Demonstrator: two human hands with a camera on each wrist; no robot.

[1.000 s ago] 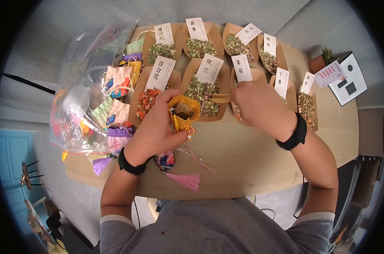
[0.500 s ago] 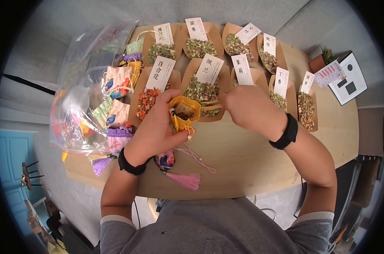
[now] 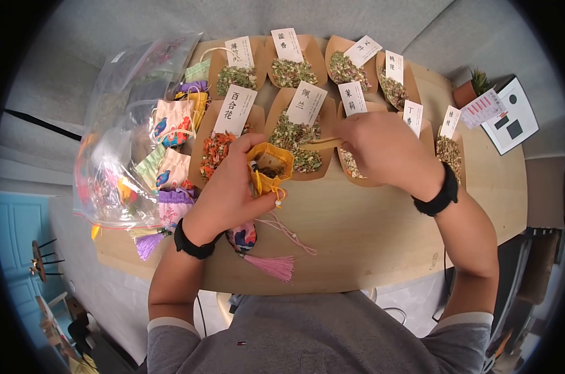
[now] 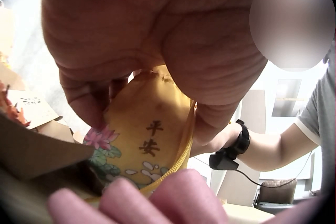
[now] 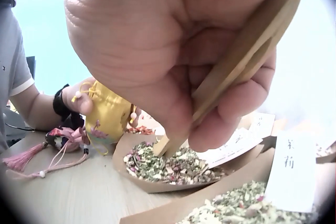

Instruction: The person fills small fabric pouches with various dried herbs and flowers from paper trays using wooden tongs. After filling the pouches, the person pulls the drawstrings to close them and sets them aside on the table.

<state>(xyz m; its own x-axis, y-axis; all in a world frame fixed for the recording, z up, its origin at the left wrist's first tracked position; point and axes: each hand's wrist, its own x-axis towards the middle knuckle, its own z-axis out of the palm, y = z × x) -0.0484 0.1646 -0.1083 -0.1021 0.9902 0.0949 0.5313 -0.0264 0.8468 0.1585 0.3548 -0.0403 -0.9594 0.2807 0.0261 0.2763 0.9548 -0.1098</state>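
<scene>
My left hand (image 3: 225, 187) grips a yellow drawstring pouch (image 4: 152, 124) printed with a pink lotus and two characters. The pouch's mouth faces up in the head view, and dark dried bits (image 3: 271, 169) show inside. In my right hand (image 3: 388, 149) I pinch a pair of wooden tongs (image 5: 231, 71), their tips pointing left. The tips reach the mixed dried herbs (image 5: 181, 163) in a brown paper tray (image 5: 152, 184), just right of the pouch. A white label card (image 3: 306, 105) stands in that tray.
Several more labelled trays of herbs (image 3: 292, 71) fill the table's far side. To the left lie a clear plastic bag (image 3: 117, 149) and small embroidered pouches (image 3: 173, 118). A pink-tasselled sachet (image 3: 242, 237) lies nearest me. A potted plant (image 3: 478, 82) stands at far right.
My right hand first moved left with the tongs toward the pouch, then back right, the tongs now over the herb tray. The left hand and yellow pouch stay nearly still.
</scene>
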